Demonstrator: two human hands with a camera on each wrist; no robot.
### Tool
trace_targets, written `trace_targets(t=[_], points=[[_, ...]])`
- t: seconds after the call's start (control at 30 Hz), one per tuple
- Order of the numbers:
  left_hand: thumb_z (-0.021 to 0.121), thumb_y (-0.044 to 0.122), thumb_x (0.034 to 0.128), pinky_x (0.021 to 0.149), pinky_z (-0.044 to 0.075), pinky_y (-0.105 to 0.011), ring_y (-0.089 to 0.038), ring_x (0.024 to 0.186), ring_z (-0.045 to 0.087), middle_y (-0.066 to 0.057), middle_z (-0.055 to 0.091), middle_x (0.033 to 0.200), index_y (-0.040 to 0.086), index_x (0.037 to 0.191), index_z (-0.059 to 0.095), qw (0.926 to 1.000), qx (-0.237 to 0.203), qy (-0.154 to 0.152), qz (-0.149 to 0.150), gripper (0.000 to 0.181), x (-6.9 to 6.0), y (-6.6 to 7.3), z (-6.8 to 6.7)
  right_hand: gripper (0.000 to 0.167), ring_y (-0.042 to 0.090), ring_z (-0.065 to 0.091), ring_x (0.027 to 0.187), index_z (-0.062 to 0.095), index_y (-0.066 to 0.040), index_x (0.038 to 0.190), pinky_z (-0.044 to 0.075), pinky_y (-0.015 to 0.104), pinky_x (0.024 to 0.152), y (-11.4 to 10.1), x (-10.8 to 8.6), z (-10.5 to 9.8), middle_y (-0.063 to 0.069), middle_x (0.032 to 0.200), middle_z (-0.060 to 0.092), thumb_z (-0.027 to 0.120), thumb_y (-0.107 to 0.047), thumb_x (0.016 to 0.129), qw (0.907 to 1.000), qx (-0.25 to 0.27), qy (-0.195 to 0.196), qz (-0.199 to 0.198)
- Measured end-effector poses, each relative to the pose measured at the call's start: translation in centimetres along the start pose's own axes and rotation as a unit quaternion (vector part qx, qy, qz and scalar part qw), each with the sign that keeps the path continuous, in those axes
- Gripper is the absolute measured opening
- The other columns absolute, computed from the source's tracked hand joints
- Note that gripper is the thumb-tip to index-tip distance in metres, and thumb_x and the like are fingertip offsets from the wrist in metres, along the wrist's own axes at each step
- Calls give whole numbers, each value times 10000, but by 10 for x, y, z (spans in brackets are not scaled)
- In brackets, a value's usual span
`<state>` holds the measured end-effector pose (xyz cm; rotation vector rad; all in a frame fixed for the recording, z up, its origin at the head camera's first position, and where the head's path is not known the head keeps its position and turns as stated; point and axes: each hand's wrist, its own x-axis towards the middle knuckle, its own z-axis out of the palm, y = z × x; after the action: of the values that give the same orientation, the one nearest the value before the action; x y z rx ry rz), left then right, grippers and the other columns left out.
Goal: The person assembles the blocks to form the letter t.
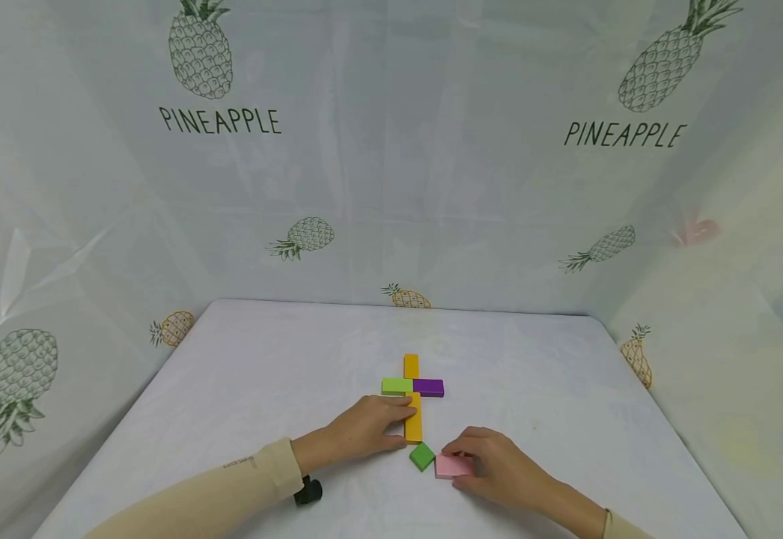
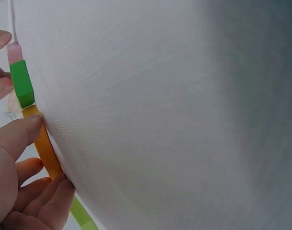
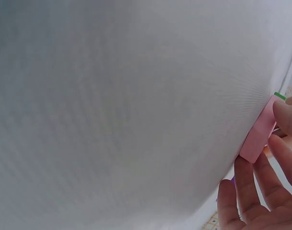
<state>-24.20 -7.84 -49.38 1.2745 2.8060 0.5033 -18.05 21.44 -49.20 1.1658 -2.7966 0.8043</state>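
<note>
My left hand is at the longer yellow block, thumb by its near end and fingers by its far end. In the left wrist view, the thumb and fingertips touch this orange-looking block. My right hand pinches a pink block between thumb and fingers, low on the table. The pink block shows its long side in the right wrist view. Between the yellow and pink blocks lies a green block, turned cornerwise. Its corner is close to the pink block's left edge; contact cannot be told.
Beyond the left hand, a lime block and a purple block lie end to end crosswise. Another yellow block points away behind them. A black object shows under the left wrist. Pineapple-printed cloth surrounds the white table.
</note>
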Motion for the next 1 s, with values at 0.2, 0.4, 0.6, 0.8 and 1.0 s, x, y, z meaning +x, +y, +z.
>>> trace_targets(t=[0.2,0.4,0.6,0.8,1.0], points=[[800,346,973,1132,509,-396,-180,1417,572,-57,600,1529,119,1465,654,10000,24,-46,-30,562,-2,1,-1,344,32,632,979,765,-226,1206,589,270,865,1,-1,-2,-152,1106,701,888,-212,885,9998,195,47,-87],[803,351,970,1133,506,-389,-182,1434,555,-55,575,1556,130,1478,643,10000,50,-68,2,577,-2,2,-2,342,42,641,986,762,-229,1209,590,269,871,1,-3,-4,-149,1121,700,885,-217,890,9996,247,57,-157],[789,390,976,1119,514,-373,-175,1428,560,-30,577,1555,167,1501,624,9999,116,-5,33,594,-7,-4,-2,379,61,660,1041,757,-226,1255,602,314,934,3,-5,-9,-153,1167,704,878,-258,897,9997,244,-78,28],[794,432,961,1109,529,-435,-196,1413,579,5,553,1582,225,1524,605,9991,193,96,-368,629,-25,-7,-11,422,96,641,1161,743,-242,1298,585,417,1003,1,-9,-21,-179,1251,678,869,-310,901,9994,-85,-73,339],[805,483,936,1066,560,-465,-222,1389,596,5,551,1590,249,1527,604,9958,579,587,-390,666,-43,-17,-18,451,212,624,1255,732,-236,1316,561,523,1027,6,-13,-35,-97,1354,661,874,-316,896,9973,-393,304,549]])
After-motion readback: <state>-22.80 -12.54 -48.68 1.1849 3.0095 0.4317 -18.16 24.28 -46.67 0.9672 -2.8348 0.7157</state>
